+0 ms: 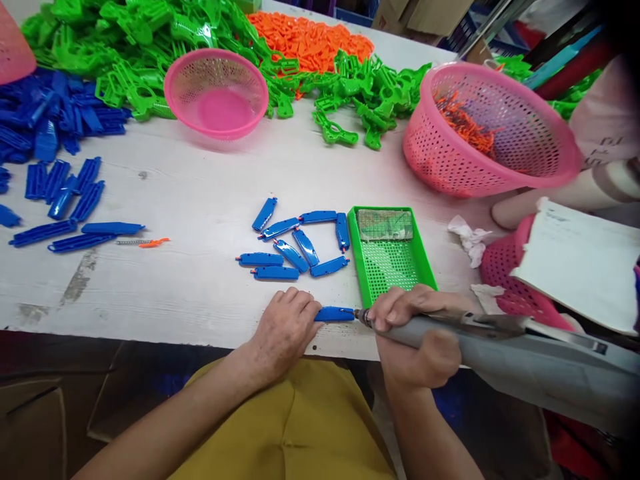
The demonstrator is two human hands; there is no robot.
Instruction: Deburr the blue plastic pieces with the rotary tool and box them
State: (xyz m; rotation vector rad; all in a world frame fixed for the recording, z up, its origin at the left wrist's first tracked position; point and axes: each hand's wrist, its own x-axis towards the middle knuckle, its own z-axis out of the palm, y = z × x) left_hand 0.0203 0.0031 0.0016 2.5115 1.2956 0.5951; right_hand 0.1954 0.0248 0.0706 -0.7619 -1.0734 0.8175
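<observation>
Near the table's front edge, my left hand (286, 328) grips one end of a blue plastic casing (337, 313) and holds it flat on the tabletop. My right hand (411, 333) is wrapped round a long grey power screwdriver (493, 348) lying nearly level. Its tip meets the casing's right end; whether a screw sits there is too small to tell. Just beyond, several blue casings with small orange tips, one of them a casing (277, 273), lie loosely grouped. A green perforated tray (367, 267) stands beside them, with a greyish gridded block (385, 225) inside.
Green plastic parts (145, 27) and orange pieces (313, 41) are heaped at the back. A small pink basket (217, 127) and a larger one (465, 157) stand before them. Blue shells (55, 113) pile up left, near a spring (130, 242). White cardboard (583, 267) lies right.
</observation>
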